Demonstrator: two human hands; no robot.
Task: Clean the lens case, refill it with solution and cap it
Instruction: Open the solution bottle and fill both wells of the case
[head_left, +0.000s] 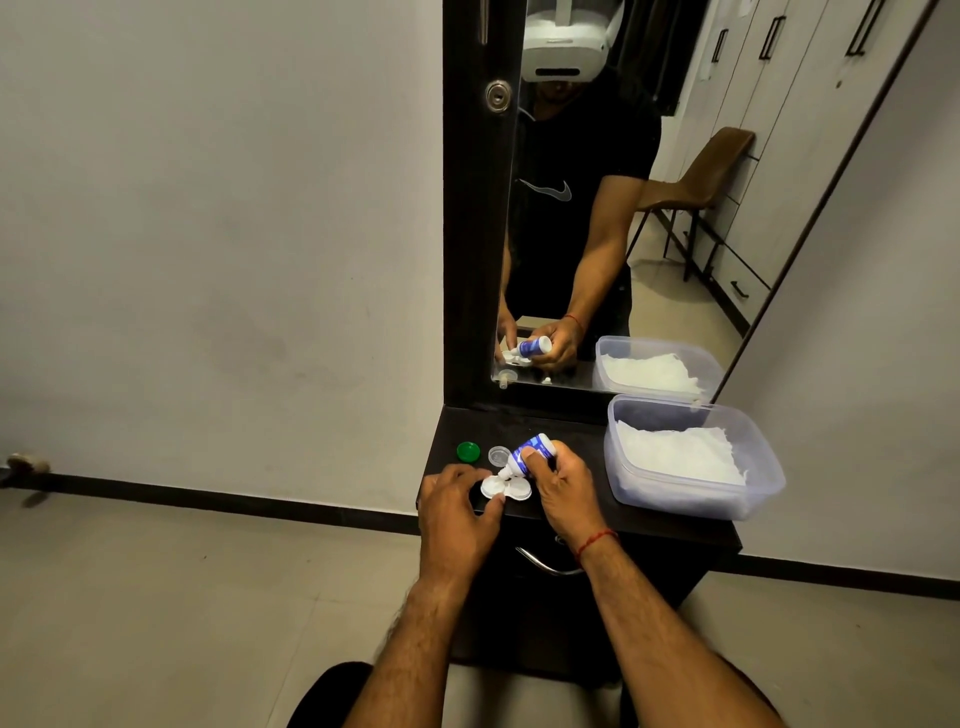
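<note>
A white two-well lens case (506, 488) lies uncapped on the dark dresser top (571, 431). My left hand (457, 512) steadies its left well with fingertips on the rim. My right hand (563, 486) grips a small blue-and-white solution bottle (530, 453), tilted with its white nozzle pointing down over the case. A green cap (468, 451) and a clear cap (499, 455) lie loose just behind the case, on its left.
A clear plastic tub (696, 506) holding white tissue stands on the right of the dresser top. A mirror (649, 208) rises behind and reflects my hands. A metal drawer handle (545, 564) sits below the front edge.
</note>
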